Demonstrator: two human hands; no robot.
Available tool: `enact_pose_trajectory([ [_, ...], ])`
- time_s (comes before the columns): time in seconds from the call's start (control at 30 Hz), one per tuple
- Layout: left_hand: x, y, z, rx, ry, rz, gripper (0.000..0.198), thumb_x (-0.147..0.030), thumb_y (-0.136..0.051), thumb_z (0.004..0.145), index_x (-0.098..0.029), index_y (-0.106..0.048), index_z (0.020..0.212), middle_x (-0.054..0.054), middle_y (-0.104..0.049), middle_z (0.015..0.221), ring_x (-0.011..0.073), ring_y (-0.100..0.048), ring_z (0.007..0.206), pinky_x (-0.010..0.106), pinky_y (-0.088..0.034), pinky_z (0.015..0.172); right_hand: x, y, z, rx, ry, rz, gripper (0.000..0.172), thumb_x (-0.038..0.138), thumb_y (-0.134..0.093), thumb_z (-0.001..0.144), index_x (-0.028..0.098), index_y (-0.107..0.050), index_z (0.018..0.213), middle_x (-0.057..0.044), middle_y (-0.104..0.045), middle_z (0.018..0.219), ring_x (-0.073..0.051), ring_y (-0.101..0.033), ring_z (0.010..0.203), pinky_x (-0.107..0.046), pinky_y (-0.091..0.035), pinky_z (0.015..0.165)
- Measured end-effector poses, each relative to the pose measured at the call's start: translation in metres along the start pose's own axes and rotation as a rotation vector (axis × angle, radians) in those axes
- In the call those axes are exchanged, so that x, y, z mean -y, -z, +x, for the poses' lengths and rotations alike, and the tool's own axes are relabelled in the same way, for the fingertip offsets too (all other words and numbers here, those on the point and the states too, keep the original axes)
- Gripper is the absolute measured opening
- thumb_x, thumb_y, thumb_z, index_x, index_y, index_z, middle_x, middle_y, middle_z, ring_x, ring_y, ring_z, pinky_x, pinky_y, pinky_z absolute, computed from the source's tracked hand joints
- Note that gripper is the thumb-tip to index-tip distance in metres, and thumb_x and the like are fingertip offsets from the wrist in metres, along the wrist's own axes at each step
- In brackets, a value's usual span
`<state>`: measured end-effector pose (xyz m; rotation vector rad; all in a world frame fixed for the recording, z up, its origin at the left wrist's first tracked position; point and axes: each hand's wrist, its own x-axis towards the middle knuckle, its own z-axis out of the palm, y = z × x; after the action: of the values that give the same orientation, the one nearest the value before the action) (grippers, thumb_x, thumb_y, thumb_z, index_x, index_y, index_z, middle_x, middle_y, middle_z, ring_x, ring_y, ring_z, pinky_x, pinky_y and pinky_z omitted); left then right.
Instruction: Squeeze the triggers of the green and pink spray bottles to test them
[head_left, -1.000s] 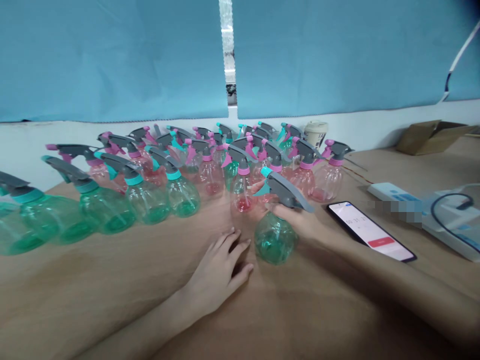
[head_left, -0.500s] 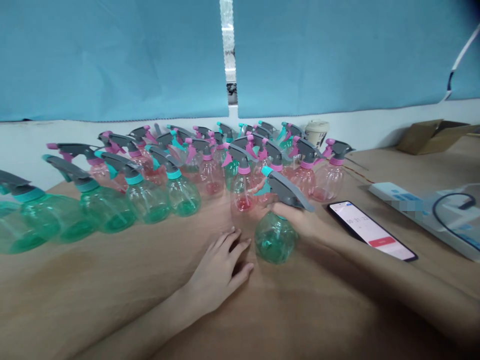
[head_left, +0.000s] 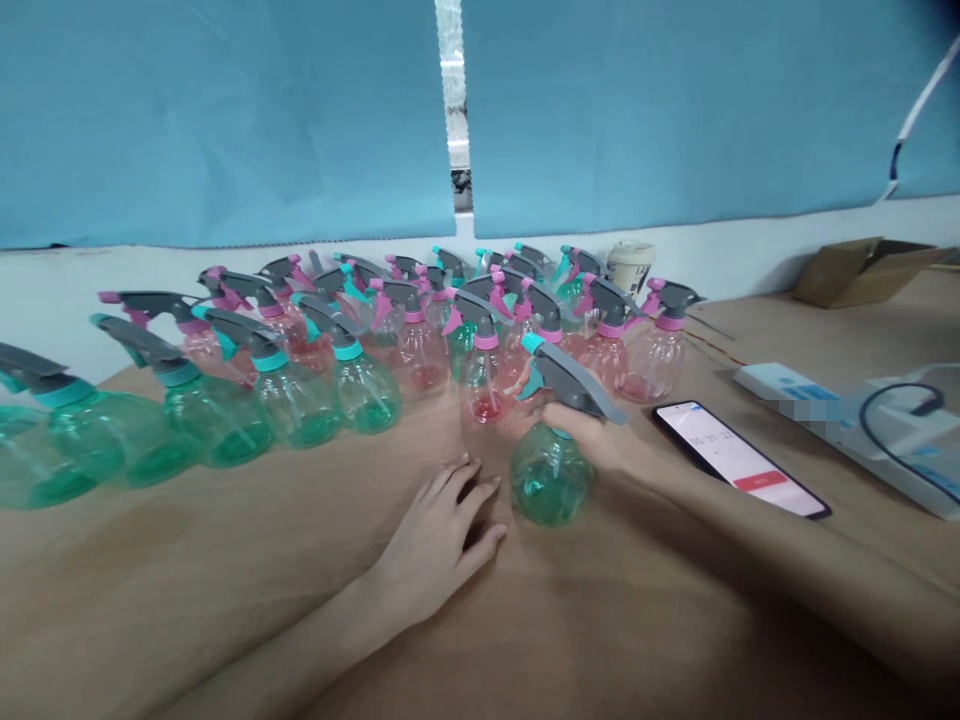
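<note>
My right hand [head_left: 570, 425] wraps round the neck of a green spray bottle [head_left: 551, 480], just under its grey and teal trigger head. The bottle stands upright, or nearly so, at the front middle; whether its base rests on the table I cannot tell. My left hand [head_left: 446, 540] lies on the table to the left of that bottle, fingers spread and holding nothing. Right behind the held bottle is a pink spray bottle [head_left: 485, 385] with a pink collar. A green spray bottle [head_left: 366, 390] with a teal collar stands farther left.
Several more green and pink spray bottles crowd the back and left of the table [head_left: 225, 560]. On the right lie a phone [head_left: 739, 455] with a lit screen and a white power strip [head_left: 795, 400]. A paper cup [head_left: 630, 268] and a cardboard box [head_left: 862, 272] stand behind.
Hands and bottles keep practically the same places. Only a very slight shift of the whole view shows.
</note>
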<state>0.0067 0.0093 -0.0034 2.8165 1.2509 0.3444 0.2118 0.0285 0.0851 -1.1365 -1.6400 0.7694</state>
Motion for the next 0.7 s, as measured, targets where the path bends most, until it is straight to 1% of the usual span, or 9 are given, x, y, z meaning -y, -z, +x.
enact_pose_trajectory([
  [0.07,0.0,0.0,0.0,-0.003,0.0,0.002,0.041,-0.039,-0.043,0.09,-0.018,-0.045,0.125,0.012,-0.04,0.133,0.0273,-0.031,0.125,0.045,-0.028,0.101,-0.001,0.0,0.0,0.016,0.013,0.017,0.012,0.013,-0.05,0.064,0.023,-0.05,0.071,0.003,-0.058,0.071,-0.016,-0.054,0.066,-0.026,-0.039,0.058],
  [0.17,0.0,0.0,0.0,-0.013,0.001,-0.006,0.041,-0.039,-0.043,0.09,-0.018,-0.045,0.124,0.012,-0.041,0.133,0.0276,-0.031,0.125,0.045,-0.03,0.1,-0.005,0.0,0.001,0.018,0.008,0.008,0.008,0.015,-0.05,0.064,0.022,-0.049,0.067,0.003,-0.054,0.067,-0.014,-0.049,0.059,-0.025,-0.037,0.054],
  [0.27,0.0,0.001,0.0,-0.01,0.0,-0.01,0.041,-0.039,-0.044,0.089,-0.018,-0.045,0.124,0.011,-0.041,0.132,0.0274,-0.032,0.125,0.045,-0.03,0.1,-0.012,0.0,0.002,0.034,0.048,0.012,0.008,0.015,-0.048,0.064,0.022,-0.049,0.068,0.005,-0.049,0.063,-0.011,-0.042,0.054,-0.025,-0.035,0.052],
  [0.37,-0.001,0.002,0.0,0.0,0.004,-0.005,0.041,-0.039,-0.044,0.089,-0.018,-0.045,0.124,0.012,-0.041,0.133,0.0271,-0.032,0.125,0.045,-0.03,0.1,-0.018,-0.001,0.003,0.05,0.096,0.028,0.009,0.015,-0.047,0.065,0.022,-0.049,0.07,0.005,-0.046,0.063,-0.011,-0.041,0.055,-0.024,-0.034,0.053],
  [0.47,-0.001,0.002,0.0,0.004,0.012,-0.004,0.041,-0.038,-0.044,0.089,-0.017,-0.045,0.124,0.012,-0.04,0.133,0.0272,-0.032,0.125,0.045,-0.029,0.101,-0.018,0.0,0.003,0.034,0.083,0.022,0.008,0.015,-0.049,0.064,0.022,-0.048,0.068,0.006,-0.045,0.06,-0.009,-0.039,0.052,-0.024,-0.034,0.052],
  [0.5,-0.001,0.002,0.0,0.003,0.011,-0.003,0.041,-0.039,-0.044,0.089,-0.017,-0.045,0.124,0.012,-0.041,0.133,0.0273,-0.032,0.125,0.045,-0.029,0.101,-0.018,0.0,0.002,0.029,0.068,0.017,0.008,0.015,-0.049,0.064,0.022,-0.048,0.068,0.006,-0.046,0.06,-0.01,-0.04,0.051,-0.024,-0.035,0.051],
  [0.57,0.0,0.001,0.0,-0.003,0.007,-0.005,0.041,-0.04,-0.044,0.089,-0.017,-0.045,0.124,0.012,-0.041,0.132,0.0276,-0.032,0.125,0.045,-0.029,0.101,-0.016,0.0,0.001,0.003,0.053,0.015,0.009,0.017,-0.05,0.064,0.023,-0.051,0.071,0.005,-0.052,0.063,-0.011,-0.046,0.054,-0.025,-0.037,0.052],
  [0.63,0.001,0.0,-0.001,-0.011,0.005,-0.016,0.043,-0.04,-0.044,0.089,-0.017,-0.043,0.125,0.012,-0.041,0.133,0.0273,-0.031,0.125,0.045,-0.029,0.101,-0.014,-0.001,0.0,-0.029,0.048,0.013,0.015,0.018,-0.051,0.064,0.024,-0.055,0.078,0.003,-0.057,0.069,-0.015,-0.053,0.062,-0.027,-0.041,0.055],
  [0.7,0.002,-0.002,-0.001,-0.019,0.012,-0.045,0.046,-0.039,-0.045,0.089,-0.017,-0.039,0.128,0.011,-0.041,0.133,0.0263,-0.031,0.126,0.045,-0.028,0.102,-0.011,-0.002,-0.001,-0.061,0.048,-0.009,0.02,0.019,-0.052,0.066,0.026,-0.058,0.084,0.002,-0.06,0.072,-0.019,-0.058,0.07,-0.029,-0.044,0.06],
])
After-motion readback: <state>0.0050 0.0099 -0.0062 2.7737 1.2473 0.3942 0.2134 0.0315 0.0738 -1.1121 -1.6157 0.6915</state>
